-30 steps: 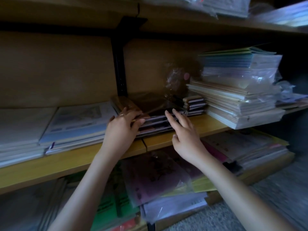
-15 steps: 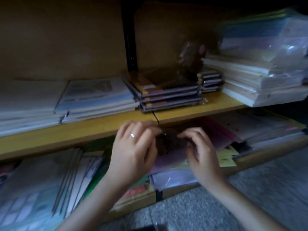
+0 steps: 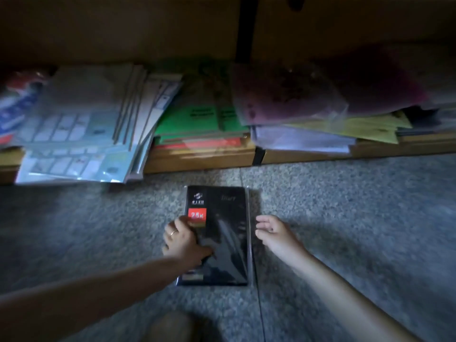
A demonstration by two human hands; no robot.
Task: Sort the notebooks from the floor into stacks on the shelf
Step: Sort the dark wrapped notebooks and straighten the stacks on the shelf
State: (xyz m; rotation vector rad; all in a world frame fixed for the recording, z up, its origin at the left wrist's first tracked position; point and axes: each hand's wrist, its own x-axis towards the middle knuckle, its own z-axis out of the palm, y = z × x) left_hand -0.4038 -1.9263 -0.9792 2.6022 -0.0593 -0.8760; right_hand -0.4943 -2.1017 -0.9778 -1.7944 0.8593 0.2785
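So this is the pick-up step. One black notebook point(image 3: 222, 243), shrink-wrapped with a red sticker on it, lies flat on the grey floor point(image 3: 345, 218), a little way out in front of the bottom shelf point(image 3: 197, 161).

The left hand point(image 3: 182, 240) is on the notebook's left edge with the thumb point(image 3: 207, 253) laid across the cover. Honestly I can't tell if the fingers are hooked under the edge yet or just resting on top. The right hand point(image 3: 274, 233) is just beside the right edge with its fingers loosely curled and nothing in it. It might be brushing the wrap, but it's too blurry to say.

My guess for the next move: get fingertips under both long edges, since that plastic looks slippery and the book sits flush on the floor, then lift and carry it up to a matching stack. The bottom shelf is crowded with green books point(image 3: 197, 117) and purple sleeves point(image 3: 283, 95), so it probably doesn't go there.
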